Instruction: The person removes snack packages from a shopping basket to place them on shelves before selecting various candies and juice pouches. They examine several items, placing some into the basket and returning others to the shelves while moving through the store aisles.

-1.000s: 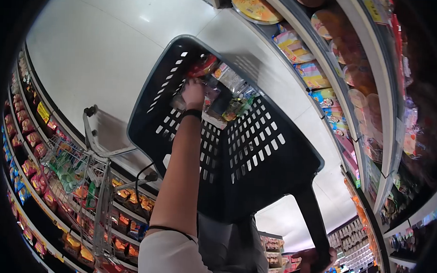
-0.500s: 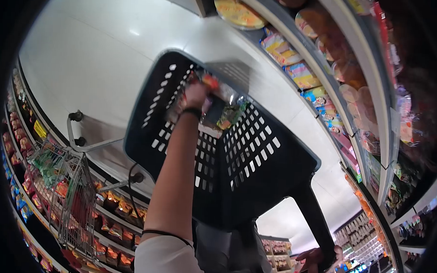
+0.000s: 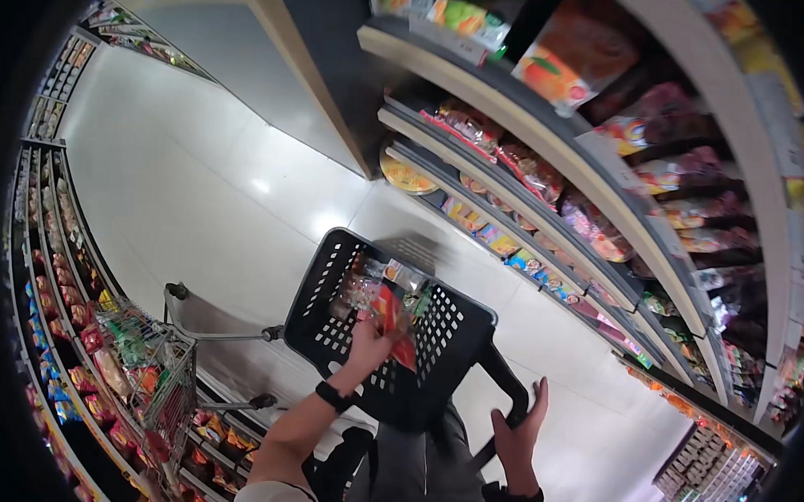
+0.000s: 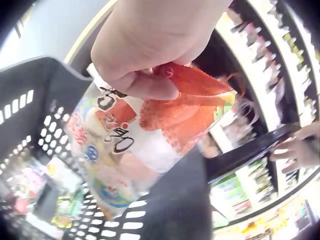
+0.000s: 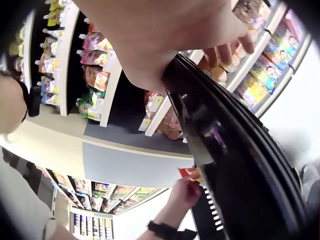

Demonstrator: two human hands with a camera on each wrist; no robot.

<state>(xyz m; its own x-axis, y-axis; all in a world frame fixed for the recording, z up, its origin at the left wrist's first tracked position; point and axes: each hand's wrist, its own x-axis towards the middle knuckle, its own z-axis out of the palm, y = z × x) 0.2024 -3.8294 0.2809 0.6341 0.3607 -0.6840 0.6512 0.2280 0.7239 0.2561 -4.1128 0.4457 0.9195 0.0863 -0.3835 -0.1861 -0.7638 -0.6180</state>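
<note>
My left hand pinches the top of a red and white snack bag above the black basket. The left wrist view shows the thumb and fingers on the red corner of the bag, which hangs tilted. Packages lie at the basket's bottom. The right hand is at the basket's black handle, its fingers extended and not wrapped round it. In the right wrist view the handle rests against the palm side of that hand.
A wire shopping cart with goods stands on the left, before snack shelves. Stocked shelves curve along the right. Pale floor runs between them, and a grey panel stands at the top.
My left hand has risen from the basket's bottom with the red and white bag. The right hand's fingers have straightened at the handle. The view has shifted, showing more shelves.
</note>
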